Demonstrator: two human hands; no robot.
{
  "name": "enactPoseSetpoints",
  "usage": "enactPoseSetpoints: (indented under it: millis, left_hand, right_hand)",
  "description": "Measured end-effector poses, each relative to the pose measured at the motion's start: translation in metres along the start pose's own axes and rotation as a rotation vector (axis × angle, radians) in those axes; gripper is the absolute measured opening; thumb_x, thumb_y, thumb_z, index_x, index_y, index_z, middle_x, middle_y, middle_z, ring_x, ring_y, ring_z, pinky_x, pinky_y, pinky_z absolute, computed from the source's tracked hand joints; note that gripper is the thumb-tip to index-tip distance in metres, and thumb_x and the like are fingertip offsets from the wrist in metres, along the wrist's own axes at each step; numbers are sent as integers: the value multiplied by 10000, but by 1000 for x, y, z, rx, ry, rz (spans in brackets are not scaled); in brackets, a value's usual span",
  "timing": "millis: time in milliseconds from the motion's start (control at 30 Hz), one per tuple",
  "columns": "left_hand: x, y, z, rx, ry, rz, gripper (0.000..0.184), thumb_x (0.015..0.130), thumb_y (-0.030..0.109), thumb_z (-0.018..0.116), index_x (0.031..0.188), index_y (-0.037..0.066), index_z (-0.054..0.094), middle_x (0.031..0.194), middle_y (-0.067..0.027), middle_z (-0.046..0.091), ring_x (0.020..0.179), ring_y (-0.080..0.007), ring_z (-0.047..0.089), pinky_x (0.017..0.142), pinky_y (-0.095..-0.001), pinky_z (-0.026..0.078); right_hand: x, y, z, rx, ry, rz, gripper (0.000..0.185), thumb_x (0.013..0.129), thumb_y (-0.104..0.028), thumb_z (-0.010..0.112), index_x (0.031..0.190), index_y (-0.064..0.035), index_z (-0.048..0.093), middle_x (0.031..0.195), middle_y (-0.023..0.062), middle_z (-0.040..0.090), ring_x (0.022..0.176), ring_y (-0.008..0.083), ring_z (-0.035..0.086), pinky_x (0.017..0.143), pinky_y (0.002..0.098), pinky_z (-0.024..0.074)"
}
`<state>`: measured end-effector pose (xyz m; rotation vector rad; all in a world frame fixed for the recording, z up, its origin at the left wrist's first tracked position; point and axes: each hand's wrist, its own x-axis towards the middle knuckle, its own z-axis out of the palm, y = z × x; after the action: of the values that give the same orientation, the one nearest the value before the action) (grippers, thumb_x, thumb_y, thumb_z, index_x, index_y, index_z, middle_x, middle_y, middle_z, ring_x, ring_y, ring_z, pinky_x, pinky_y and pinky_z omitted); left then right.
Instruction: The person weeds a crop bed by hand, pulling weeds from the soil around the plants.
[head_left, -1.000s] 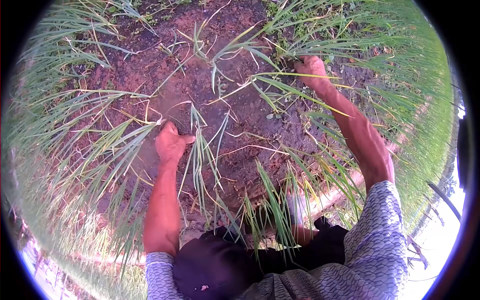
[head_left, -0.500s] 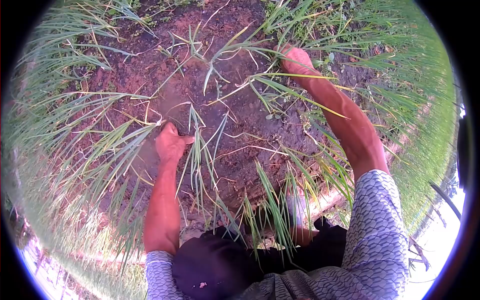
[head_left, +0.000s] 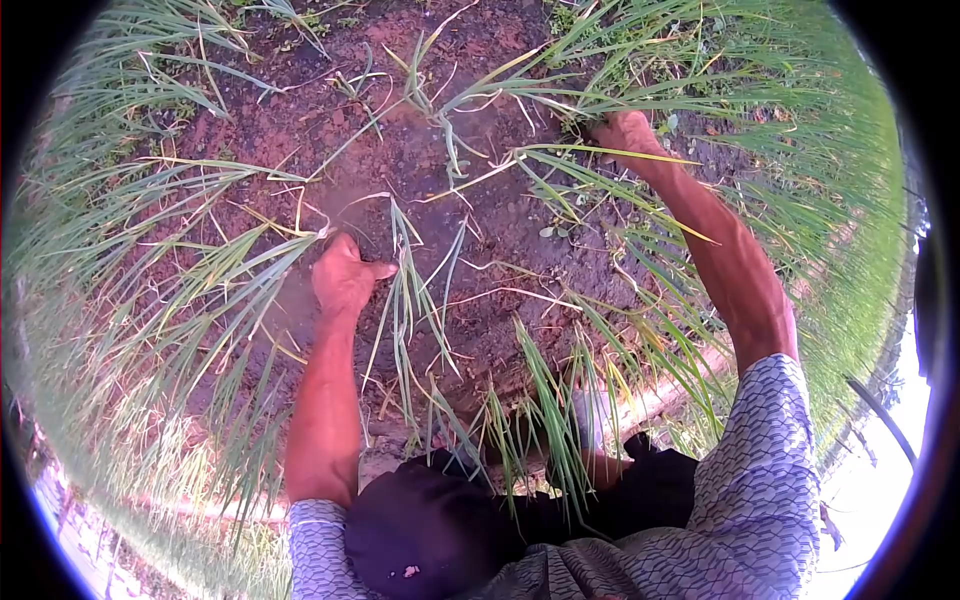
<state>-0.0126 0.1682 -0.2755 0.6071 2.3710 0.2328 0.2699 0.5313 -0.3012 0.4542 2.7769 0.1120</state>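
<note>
My left hand (head_left: pixel 343 275) is low on the dark, moist soil (head_left: pixel 510 245), fingers curled under and thumb sticking out to the right. It lies between a leaning clump of onion plants (head_left: pixel 245 262) and a smaller onion clump (head_left: pixel 403 285) whose leaves the thumb tip nearly meets. Whether anything is inside its fingers is hidden. Farther out on the right, my right hand (head_left: pixel 628 135) is closed down among small green weeds (head_left: pixel 570 120) and onion leaves at the soil. Its fingertips are covered, so what they grip cannot be seen.
More onion plants (head_left: pixel 440 105) stand in the middle of the bed, with dense rows of leaves (head_left: pixel 780 140) on the right. Other onion leaves (head_left: pixel 550 410) rise close to my body. A dark cap (head_left: pixel 425 530) covers the lower part of the view.
My right hand has shifted slightly right and down in view, its arm moving outward. The left hand stays at nearly the same spot. The view has tilted a little.
</note>
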Motion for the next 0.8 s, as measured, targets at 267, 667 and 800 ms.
enactPoseSetpoints:
  millis: [267, 667, 800]
  left_hand:
    - [0, 2, 0, 34, -10, -14, 551, 566, 266, 946, 758, 58, 473, 727, -103, 625, 664, -249, 565, 692, -396, 486]
    - [0, 4, -4, 10, -50, -44, 543, 569, 274, 946, 747, 60, 480, 704, -87, 630, 646, -230, 560, 685, -391, 488]
    - [0, 4, -3, 8, -42, -41, 548, 572, 277, 947, 755, 61, 479, 705, -87, 630, 649, -228, 559, 692, -387, 491]
  right_hand:
    - [35, -18, 11, 183, 14, 309, 234, 859, -104, 560, 1070, -47, 644, 890, 207, 684, 821, 357, 684, 689, 437, 565]
    - [38, -21, -36, 106, -292, 240, 204, 862, -136, 584, 983, -19, 700, 964, 205, 694, 911, 327, 697, 767, 412, 575]
    - [6, -26, -48, 799, -318, 471, 315, 852, -223, 639, 1135, -89, 676, 1029, 195, 681, 943, 297, 687, 752, 367, 567]
